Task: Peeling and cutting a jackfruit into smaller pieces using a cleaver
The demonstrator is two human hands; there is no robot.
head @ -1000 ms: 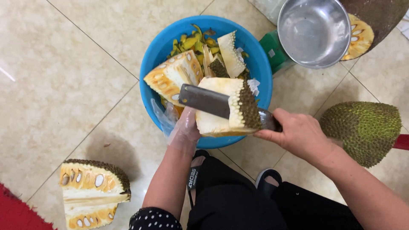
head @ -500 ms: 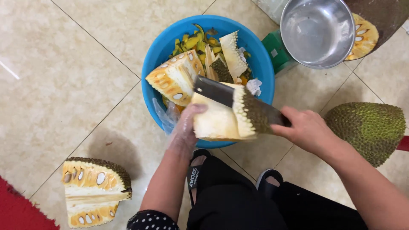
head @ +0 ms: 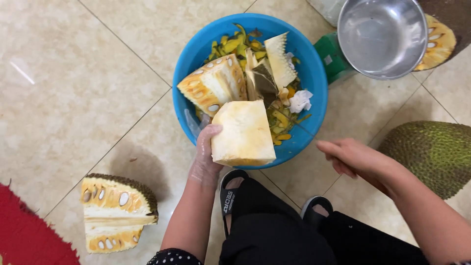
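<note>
My left hand [head: 205, 157], in a clear plastic glove, grips a pale, peeled jackfruit chunk [head: 243, 133] over the near rim of a blue basin [head: 314, 83]. Inside the basin lie a cut jackfruit wedge with seeds [head: 213, 88], a spiky rind piece [head: 280, 59] and yellow scraps. My right hand [head: 351, 157] hovers just right of the basin with its fingers curled. A thin dark line [head: 301, 132] runs from it over the rim, like the cleaver blade seen edge-on.
A jackfruit wedge [head: 115, 213] lies on the tile floor at lower left, beside a red mat [head: 24, 235]. A large green jackfruit piece [head: 434, 149] sits at right. A steel bowl [head: 382, 34] and green container [head: 333, 56] stand behind the basin.
The cleaver cut across the chunk and its green rind strip is gone from it. My right hand has pulled back to the right, and the broad blade face no longer shows.
</note>
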